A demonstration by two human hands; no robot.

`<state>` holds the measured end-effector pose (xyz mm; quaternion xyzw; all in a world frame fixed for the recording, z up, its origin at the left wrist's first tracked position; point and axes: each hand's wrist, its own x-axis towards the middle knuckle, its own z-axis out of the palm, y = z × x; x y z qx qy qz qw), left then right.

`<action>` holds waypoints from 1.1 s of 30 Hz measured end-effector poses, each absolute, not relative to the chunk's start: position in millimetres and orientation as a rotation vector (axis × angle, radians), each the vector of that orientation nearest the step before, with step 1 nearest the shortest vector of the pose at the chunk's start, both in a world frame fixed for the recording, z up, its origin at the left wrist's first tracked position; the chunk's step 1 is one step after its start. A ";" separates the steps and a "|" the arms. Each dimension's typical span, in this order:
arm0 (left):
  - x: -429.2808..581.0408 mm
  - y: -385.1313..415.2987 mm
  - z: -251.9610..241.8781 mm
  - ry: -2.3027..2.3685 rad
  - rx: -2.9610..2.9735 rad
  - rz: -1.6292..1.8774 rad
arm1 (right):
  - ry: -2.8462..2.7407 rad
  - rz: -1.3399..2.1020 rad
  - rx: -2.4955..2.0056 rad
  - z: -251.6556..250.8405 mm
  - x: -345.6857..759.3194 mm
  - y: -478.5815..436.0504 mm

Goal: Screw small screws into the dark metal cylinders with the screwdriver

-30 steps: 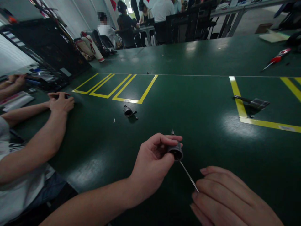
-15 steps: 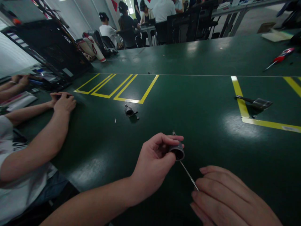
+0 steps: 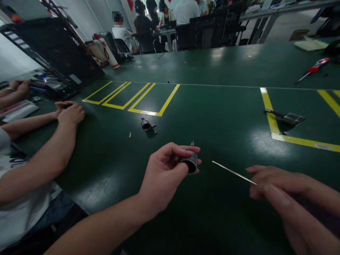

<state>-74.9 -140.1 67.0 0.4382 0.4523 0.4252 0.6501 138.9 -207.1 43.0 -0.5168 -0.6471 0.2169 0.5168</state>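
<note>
My left hand (image 3: 166,175) is closed around a dark metal cup-shaped part (image 3: 195,161). The part's hollow mouth faces me, and a narrow stem sticks up past my fingers. My right hand (image 3: 284,194) pinches a thin metal rod (image 3: 233,172). Its tip points left toward the cup but stays apart from it, and its other end is hidden in my grip. Farther up the table lies a similar cup-shaped part (image 3: 146,124) with a few tiny metal pieces (image 3: 153,126) beside it.
Yellow tape outlines (image 3: 160,113) mark the green table. At right lie another stemmed metal part (image 3: 292,118) and a red-handled screwdriver (image 3: 317,65). A co-worker's hands (image 3: 70,112) are at left, near a large black case (image 3: 58,53). More people sit behind.
The rod has come out of the cup's mouth and moved right and up with my right hand. My left hand has shifted slightly left and up with the cup-shaped part.
</note>
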 end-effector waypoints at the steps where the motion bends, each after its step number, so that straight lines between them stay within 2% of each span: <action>1: -75.4 -139.1 68.8 1.029 0.989 0.983 | -1.471 0.648 -1.307 41.1 137.3 -202.2; 5: -75.3 -135.7 75.2 1.047 0.936 1.056 | -1.316 1.136 -1.428 36.0 127.4 -184.1; 9: -74.8 -134.6 77.8 1.034 0.883 1.065 | -1.320 1.240 -1.456 34.0 121.7 -177.0; 17: -75.0 -136.9 76.2 1.056 0.858 1.005 | -1.611 1.008 -1.537 49.3 111.3 -172.9; 24: -74.5 -136.9 70.0 1.032 0.940 0.947 | -2.033 0.472 -1.273 59.0 115.3 -185.3; 33: -76.4 -137.0 65.4 1.053 1.054 0.861 | -1.869 0.506 -1.097 46.7 128.9 -203.1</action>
